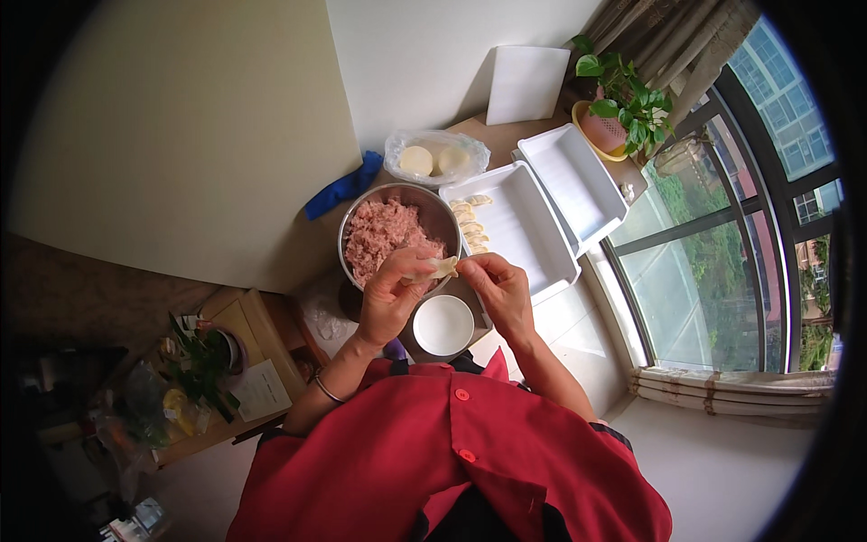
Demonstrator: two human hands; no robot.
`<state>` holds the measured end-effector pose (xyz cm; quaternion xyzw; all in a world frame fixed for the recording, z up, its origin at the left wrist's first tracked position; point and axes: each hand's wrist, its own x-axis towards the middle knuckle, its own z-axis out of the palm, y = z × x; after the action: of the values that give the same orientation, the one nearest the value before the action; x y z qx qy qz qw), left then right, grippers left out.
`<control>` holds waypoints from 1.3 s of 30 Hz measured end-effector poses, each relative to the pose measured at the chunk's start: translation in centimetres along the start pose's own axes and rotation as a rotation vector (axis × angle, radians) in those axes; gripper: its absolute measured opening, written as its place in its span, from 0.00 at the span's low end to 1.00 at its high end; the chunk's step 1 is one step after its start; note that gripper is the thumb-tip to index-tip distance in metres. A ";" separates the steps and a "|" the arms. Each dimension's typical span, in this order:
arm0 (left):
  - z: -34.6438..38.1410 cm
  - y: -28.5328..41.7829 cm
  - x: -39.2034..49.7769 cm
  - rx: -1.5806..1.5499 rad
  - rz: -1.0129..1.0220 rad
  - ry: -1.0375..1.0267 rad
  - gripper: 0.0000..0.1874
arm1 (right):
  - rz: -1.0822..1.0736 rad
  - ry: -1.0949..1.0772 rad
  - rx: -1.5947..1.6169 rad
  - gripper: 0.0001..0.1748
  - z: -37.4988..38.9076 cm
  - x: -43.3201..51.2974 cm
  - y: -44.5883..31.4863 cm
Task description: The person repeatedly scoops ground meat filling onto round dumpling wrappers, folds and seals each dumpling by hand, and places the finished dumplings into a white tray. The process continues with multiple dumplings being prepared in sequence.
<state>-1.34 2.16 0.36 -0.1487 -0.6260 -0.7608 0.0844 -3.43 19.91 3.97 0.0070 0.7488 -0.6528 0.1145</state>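
Note:
My left hand (398, 288) holds a folded dumpling (443, 267) over the near rim of a steel bowl (450, 223). The fingertips of my right hand (498, 288) pinch the dumpling's right end. Pink minced meat (383, 234) fills much of the bowl. Just below my hands stands a round white bowl (443, 325). Several shaped dumplings (474, 228) lie in a row along the left side of a white plastic tray (525, 230). Behind the steel bowl, round dough wrappers (416, 160) sit in a clear plastic bag (474, 150).
A second white tray (576, 183) overlaps the first on the right. A blue cloth (344, 186) lies left of the steel bowl. At the back are a white board (527, 85) and a potted plant (606, 129) beside the window. A wooden cabinet (254, 318) stands at left.

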 end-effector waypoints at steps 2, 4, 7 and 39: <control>0.1 0.3 0.1 0.103 0.042 -0.031 0.11 | 0.098 -0.054 0.074 0.11 -0.4 0.5 0.0; 0.1 0.5 0.3 0.262 0.120 -0.052 0.12 | 0.140 -0.078 0.065 0.11 -0.6 0.7 0.1; 0.2 0.7 0.5 0.360 0.163 -0.069 0.13 | 0.108 -0.096 0.023 0.11 -0.8 0.9 0.3; 1.2 0.8 -0.3 -0.075 -0.152 -0.031 0.12 | -0.913 0.139 -0.704 0.15 -0.3 -0.6 0.1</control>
<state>-0.61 3.19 1.25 -0.1156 -0.6076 -0.7857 0.0113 -2.83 20.28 3.97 -0.3123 0.8538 -0.3456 -0.2325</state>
